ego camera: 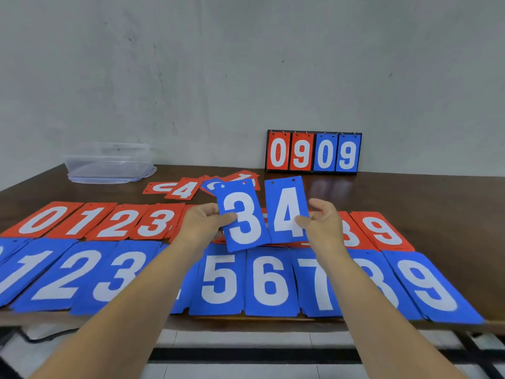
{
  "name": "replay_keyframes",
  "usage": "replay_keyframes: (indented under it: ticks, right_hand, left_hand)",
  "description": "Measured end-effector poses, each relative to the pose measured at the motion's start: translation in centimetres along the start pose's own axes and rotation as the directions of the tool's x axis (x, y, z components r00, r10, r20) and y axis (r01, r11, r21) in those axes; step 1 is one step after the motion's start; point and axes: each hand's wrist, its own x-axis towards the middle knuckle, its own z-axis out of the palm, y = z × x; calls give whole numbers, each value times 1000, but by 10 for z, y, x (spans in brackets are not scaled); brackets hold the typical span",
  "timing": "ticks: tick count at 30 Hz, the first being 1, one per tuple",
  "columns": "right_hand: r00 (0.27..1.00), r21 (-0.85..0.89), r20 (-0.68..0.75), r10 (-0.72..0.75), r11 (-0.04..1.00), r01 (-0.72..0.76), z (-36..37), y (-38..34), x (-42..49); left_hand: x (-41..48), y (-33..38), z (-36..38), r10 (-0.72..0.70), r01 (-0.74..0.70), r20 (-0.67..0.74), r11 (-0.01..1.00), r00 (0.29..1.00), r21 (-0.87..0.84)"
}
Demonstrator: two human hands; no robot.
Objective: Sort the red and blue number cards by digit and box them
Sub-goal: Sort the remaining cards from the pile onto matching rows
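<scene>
My left hand [203,224] pinches a blue 3 card [241,214] by its left edge, held upright above the table. Beside it, my right hand [321,221] pinches a blue 4 card [287,210] by its right edge. On the table below lies a row of red card piles [90,221] showing 0 to 3 on the left and a red 9 [381,231] on the right. Nearer me lies a row of blue card piles [269,280] running 1 to 9. A small unsorted heap of cards [181,188] lies behind my hands.
A clear plastic box [109,162] stands at the back left of the dark wooden table [423,198]. A flip scoreboard [313,151] reading 0909 leans at the wall. The blue row overhangs the table's front edge [246,322].
</scene>
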Motion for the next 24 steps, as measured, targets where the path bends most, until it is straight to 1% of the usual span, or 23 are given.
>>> replay_keyframes:
  ticks: [2, 8, 14, 19, 24]
  right_hand:
    - [1000, -36, 10, 0, 999, 1, -12, 4, -4]
    - [999, -37, 38, -4, 999, 5, -30, 9, -27]
    - [998, -26, 61, -8, 1000, 10, -30, 6, -47]
    - [996, 38, 85, 1, 999, -4, -11, -3, -63]
    - [993, 83, 119, 20, 996, -30, 31, -13, -81]
  left_hand:
    - [-8, -5, 1, -15, 15, -19, 1000, 1000, 8]
    - [-27, -10, -7, -60, 63, -80, 997, 995, 40]
    - [-40, -6, -24, -63, 69, -82, 994, 995, 80]
    - [-46, -2, -62, -53, 62, -97, 993, 994, 99]
    - [-48, 0, -126, -38, 55, -153, 993, 988, 109]
